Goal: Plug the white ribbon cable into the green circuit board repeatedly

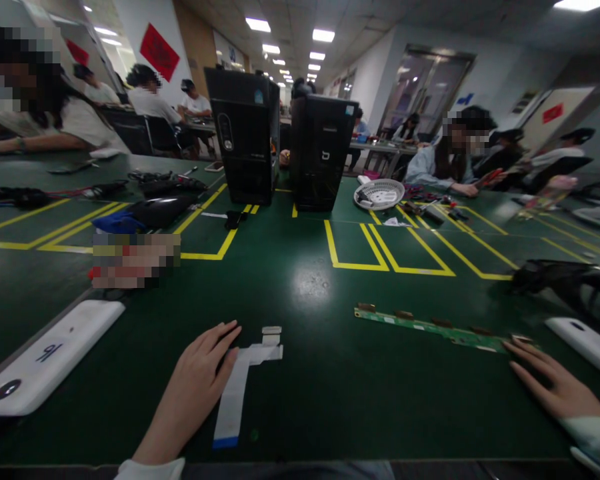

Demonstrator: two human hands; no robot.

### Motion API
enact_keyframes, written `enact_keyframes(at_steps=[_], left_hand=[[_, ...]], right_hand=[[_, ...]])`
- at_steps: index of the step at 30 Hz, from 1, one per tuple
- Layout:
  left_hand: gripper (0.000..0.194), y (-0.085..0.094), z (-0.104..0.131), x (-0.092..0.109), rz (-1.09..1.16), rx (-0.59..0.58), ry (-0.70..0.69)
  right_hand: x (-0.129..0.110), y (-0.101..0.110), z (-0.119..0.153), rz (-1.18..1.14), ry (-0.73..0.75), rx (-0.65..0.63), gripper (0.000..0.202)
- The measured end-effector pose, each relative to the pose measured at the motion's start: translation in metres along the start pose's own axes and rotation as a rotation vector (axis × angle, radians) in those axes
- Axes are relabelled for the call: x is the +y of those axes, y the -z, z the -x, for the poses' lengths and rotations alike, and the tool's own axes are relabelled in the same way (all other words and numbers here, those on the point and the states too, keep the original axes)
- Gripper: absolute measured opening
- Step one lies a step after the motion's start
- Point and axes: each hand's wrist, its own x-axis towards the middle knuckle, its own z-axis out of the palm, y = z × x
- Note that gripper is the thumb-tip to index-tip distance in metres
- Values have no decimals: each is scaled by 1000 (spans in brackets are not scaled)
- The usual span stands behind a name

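Note:
Flat on the green table lies a white ribbon cable (233,397) with a blue end and a connector at its upper right. My left hand (195,383) rests beside it, fingers stretched out, thumb on or against the cable's left edge. Farther right is a long, narrow green circuit board (425,325) with several brown tabs along its far edge. The fingers of my right hand (553,377) reach its right end, extended and apart, touching or just next to it. Neither hand is closed round anything.
Two black computer towers (245,133) stand at the table's far middle. White devices (55,357) lie at both sides. A white basket (380,194), cables (155,183) and yellow tape outlines (360,268) are farther back. Co-workers (455,153) sit around.

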Motion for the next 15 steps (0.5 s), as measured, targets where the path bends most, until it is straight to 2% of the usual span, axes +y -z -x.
enact_keyframes(at_steps=[3,7,11,15], left_hand=[[50,0,0,0,-2,-8,13],[51,0,0,-1,-11,-16,4],[51,-2,0,-4,-17,-1,-11],[49,-5,-1,-5,-6,33,-38]], right_hand=[[-7,-6,-4,18,37,-22,51],[-35,-13,-14,122,95,-24,56],[-83,-21,-35,218,184,-1,53],[-138,-37,-60,160,314,-27,51]])
